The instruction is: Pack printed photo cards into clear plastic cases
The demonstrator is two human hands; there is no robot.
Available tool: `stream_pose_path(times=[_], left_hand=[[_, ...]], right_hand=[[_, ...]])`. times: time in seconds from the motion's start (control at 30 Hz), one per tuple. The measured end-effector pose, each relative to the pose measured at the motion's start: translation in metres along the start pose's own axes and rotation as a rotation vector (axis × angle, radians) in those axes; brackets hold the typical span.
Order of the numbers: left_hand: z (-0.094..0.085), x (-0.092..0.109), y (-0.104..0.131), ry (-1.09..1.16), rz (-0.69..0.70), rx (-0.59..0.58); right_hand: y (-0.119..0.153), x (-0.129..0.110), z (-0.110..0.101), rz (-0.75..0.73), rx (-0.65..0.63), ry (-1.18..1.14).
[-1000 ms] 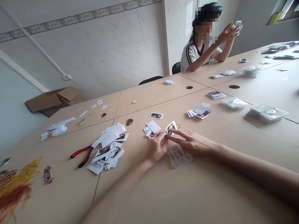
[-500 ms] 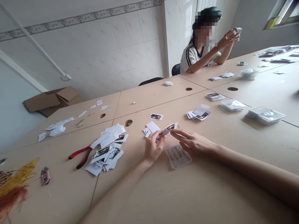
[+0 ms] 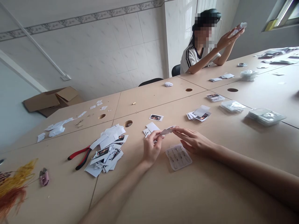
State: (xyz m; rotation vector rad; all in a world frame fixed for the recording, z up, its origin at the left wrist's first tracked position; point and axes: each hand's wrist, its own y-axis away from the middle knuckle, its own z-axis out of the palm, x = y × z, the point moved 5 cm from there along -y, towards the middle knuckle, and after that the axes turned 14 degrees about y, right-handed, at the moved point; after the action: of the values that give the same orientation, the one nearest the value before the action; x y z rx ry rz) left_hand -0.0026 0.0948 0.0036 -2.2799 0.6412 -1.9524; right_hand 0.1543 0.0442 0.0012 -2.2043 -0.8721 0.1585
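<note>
Above the table, my left hand (image 3: 152,148) pinches a small printed card (image 3: 166,132) between thumb and fingers. The card is tilted so that mostly its pale back shows. The fingertips of my right hand (image 3: 195,140) are closed on its right end, the other fingers stretched alongside. Just below my hands lies an open clear plastic case (image 3: 178,158) with several small metal pieces in rows. Behind my left hand is a small stack of white cards (image 3: 152,127), partly hidden. A single picture card (image 3: 156,117) lies face up beyond it.
Left of my hands are a heap of cards (image 3: 108,152) and red-and-black pliers (image 3: 81,157). Yellow and red threads (image 3: 16,183) lie at far left. Clear cases (image 3: 265,117) and more cards (image 3: 198,114) are at right. Across the table sits another person (image 3: 196,56), hands raised.
The card has tipped flatter, so its printed face no longer shows clearly. My left hand has shifted slightly left. The other person's hands have moved a little to the right and up.
</note>
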Motion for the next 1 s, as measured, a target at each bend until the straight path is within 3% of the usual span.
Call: stream_pose_path(times=[0.4, 1.0], left_hand=[[-0.004, -0.002, -0.003, 0.072, -0.045, 0.048], [-0.016, -0.009, -0.002, 0.171, -0.114, 0.182]], right_hand=[[0.004, 0.009, 0.005, 0.133, -0.010, -0.032], [0.006, 0.019, -0.002, 0.216, 0.151, -0.022]])
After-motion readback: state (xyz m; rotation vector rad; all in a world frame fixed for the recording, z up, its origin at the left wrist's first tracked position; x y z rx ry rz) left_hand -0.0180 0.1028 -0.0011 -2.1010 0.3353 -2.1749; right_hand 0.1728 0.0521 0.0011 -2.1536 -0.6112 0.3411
